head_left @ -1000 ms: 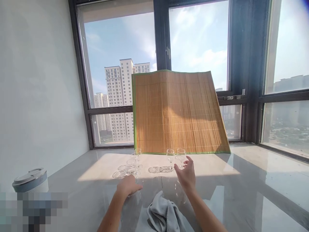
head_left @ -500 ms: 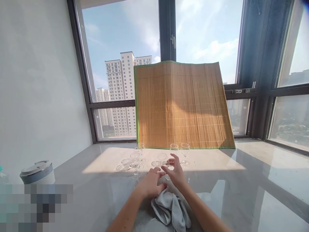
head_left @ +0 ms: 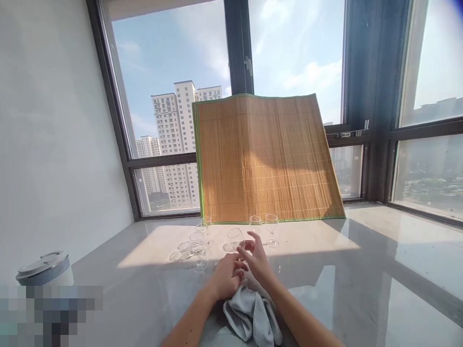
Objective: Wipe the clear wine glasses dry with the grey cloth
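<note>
Near the middle, a small clear stemmed glass (head_left: 236, 235) shows its bowl above my hands; its stem and foot are hidden behind them. My left hand (head_left: 227, 278) has its fingers curled in at the lower part of this glass. Beside the bowl on the right is my right hand (head_left: 257, 258), thumb and fingers apart, the thumb close to the glass. Under both hands lies a crumpled grey cloth (head_left: 249, 313). Several more stemmed glasses stand upright beyond, some in a row on the left (head_left: 198, 250) and two (head_left: 272, 230) at the right.
A bamboo mat (head_left: 267, 159) with green edging leans against the window behind the glasses. A lidded cup (head_left: 45, 270) stands at the left on the glossy grey surface (head_left: 137, 299). The wall (head_left: 54, 120) bounds the left side.
The view has shifted slightly, moving most things a little left. My left thumb and fingers have drawn closer together. My right hand stays beside the same glass.
</note>
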Tool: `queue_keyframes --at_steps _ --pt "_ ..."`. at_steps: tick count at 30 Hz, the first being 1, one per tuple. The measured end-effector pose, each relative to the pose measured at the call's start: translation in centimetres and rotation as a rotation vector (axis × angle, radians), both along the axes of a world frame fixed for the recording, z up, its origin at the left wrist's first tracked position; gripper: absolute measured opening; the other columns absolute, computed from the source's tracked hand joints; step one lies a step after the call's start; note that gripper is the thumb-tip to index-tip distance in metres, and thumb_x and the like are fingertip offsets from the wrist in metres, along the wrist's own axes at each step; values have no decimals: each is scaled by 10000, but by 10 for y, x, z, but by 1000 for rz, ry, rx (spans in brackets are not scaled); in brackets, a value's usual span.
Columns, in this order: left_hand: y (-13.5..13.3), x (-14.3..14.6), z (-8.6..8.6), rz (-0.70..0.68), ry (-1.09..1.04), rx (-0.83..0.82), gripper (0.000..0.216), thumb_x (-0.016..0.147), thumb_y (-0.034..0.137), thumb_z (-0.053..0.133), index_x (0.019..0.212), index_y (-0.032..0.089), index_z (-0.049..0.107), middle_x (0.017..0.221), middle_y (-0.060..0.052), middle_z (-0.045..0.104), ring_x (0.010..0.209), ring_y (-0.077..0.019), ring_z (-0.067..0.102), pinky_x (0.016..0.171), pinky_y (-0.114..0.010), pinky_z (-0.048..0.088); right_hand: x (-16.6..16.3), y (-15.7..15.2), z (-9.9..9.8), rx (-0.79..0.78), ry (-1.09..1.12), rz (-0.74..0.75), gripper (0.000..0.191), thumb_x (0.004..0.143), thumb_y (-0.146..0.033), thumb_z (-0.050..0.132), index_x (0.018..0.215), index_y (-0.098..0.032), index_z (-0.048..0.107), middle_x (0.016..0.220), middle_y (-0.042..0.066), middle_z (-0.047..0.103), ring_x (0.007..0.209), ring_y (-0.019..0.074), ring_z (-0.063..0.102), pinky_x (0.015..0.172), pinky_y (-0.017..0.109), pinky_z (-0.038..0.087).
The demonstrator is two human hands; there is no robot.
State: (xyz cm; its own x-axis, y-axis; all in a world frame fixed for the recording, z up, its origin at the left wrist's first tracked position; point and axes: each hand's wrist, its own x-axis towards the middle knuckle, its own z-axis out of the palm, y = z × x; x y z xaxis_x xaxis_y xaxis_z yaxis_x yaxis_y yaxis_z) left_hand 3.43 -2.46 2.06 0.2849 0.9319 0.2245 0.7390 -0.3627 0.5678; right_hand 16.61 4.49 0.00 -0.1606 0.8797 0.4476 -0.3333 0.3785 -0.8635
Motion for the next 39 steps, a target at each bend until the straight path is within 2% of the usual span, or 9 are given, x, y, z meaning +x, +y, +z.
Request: queue_keyframes --at_steps 4,9,17,20,23,27,32,35,39 --pt "2 7 -3 -58 10 20 434 790 193 537 1182 311 682 1437 -5 475 1346 -244 359 1172 -430 248 1 0 5 -113 119 100 683 737 -482 750 1272 -282 374 895 7 647 868 205 628 690 320 526" --pt "7 10 -8 4 23 -3 453 754 239 591 1196 309 659 1411 -11 487 1342 -249 354 1173 -415 239 2 3 0 -208 165 115 702 740 -506 738 1294 -285 369 964 35 657 892 218 644 725 355 543" --pt "2 7 2 103 259 -4 482 815 405 555 1291 329 568 1373 -8 526 1250 -273 425 1120 -443 285 1 6 -6 -171 83 124 592 799 -479 658 1266 -273 359 998 47 634 936 237 646 752 394 551" --pt "3 1 2 134 356 5 504 844 461 503 1323 308 542 1385 -37 514 1263 -290 416 1113 -456 289 3 7 -3 -105 -81 -3 558 780 -453 654 1233 -249 401 977 45 639 914 240 641 784 409 533" --pt "10 -10 -5 209 419 -6 544 880 477 425 1378 269 494 1446 -68 469 1317 -309 377 1125 -480 268 11 12 -2 -7 -309 -313 430 808 -422 586 1172 -217 482 941 56 637 914 249 612 844 423 493" --pt "21 -25 -13 288 455 -50 608 921 401 321 1476 156 368 1545 -126 344 1420 -288 270 1168 -455 204 23 22 -6 100 -712 -599 343 831 -317 488 1120 -168 597 1127 139 614 1129 308 517 978 438 403" --pt "24 -27 -15 331 474 -59 645 932 373 283 1501 71 300 1577 -190 242 1464 -291 190 1182 -430 174 27 26 -14 85 -1133 -505 507 826 -379 531 1266 -140 611 1403 215 481 1333 369 382 1034 451 348" --pt "19 -22 -12 405 476 -66 644 917 411 317 1483 104 351 1536 -187 308 1430 -320 248 1166 -446 202 27 27 -17 95 -1243 -435 612 835 -441 519 1375 -151 528 1461 205 444 1368 345 368 1067 458 313" --pt "13 -17 -15 446 497 -74 622 903 458 347 1454 177 406 1475 -153 400 1377 -321 325 1160 -486 194 29 28 -19 139 -1307 -398 598 844 -485 497 1338 -155 564 1480 182 440 1381 316 370 1100 440 278"
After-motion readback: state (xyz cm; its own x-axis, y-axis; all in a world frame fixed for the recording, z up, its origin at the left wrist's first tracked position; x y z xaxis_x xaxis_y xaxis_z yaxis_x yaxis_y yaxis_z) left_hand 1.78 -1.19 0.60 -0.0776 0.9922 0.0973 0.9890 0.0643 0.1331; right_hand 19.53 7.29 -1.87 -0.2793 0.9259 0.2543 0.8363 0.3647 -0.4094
